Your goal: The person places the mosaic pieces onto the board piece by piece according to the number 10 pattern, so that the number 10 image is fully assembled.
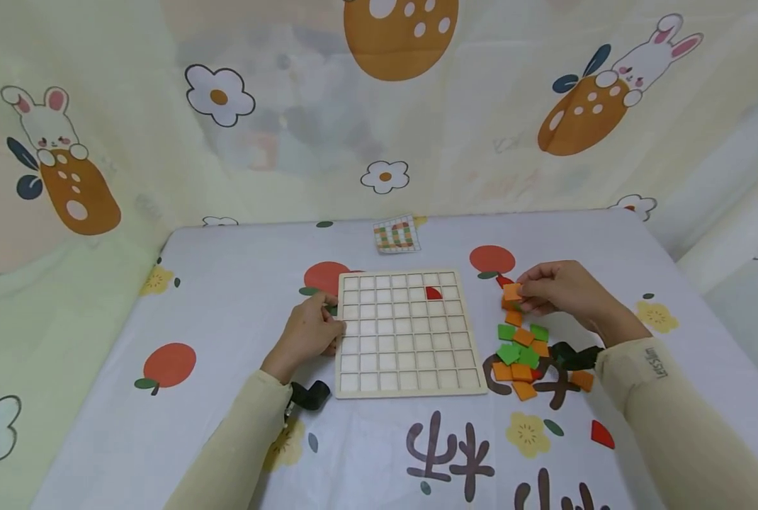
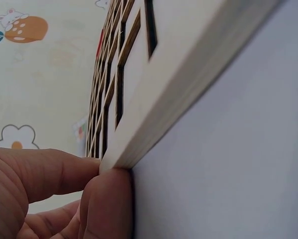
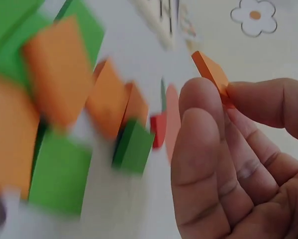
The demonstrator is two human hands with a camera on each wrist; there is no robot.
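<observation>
A square wooden grid board [image 1: 411,394] lies in the middle of the table, with one red quarter-round tile [image 1: 433,292] in a cell of its second row. My left hand [image 1: 305,329] holds the board's left edge; in the left wrist view, thumb and finger meet at the wooden rim [image 2: 153,117]. To the right of the board, my right hand [image 1: 564,294] pinches an orange square tile [image 3: 211,72] between thumb and fingertips, raised above the loose tiles. Just below that hand lies a heap of orange and green square tiles [image 1: 509,353], with some red pieces among them.
A small card with a coloured grid pattern [image 1: 397,235] lies behind the board. One red quarter-round tile [image 1: 602,434] sits apart at the near right, and an orange tile [image 1: 581,381] lies by the right sleeve. A patterned cloth [image 1: 290,156] hangs behind the table.
</observation>
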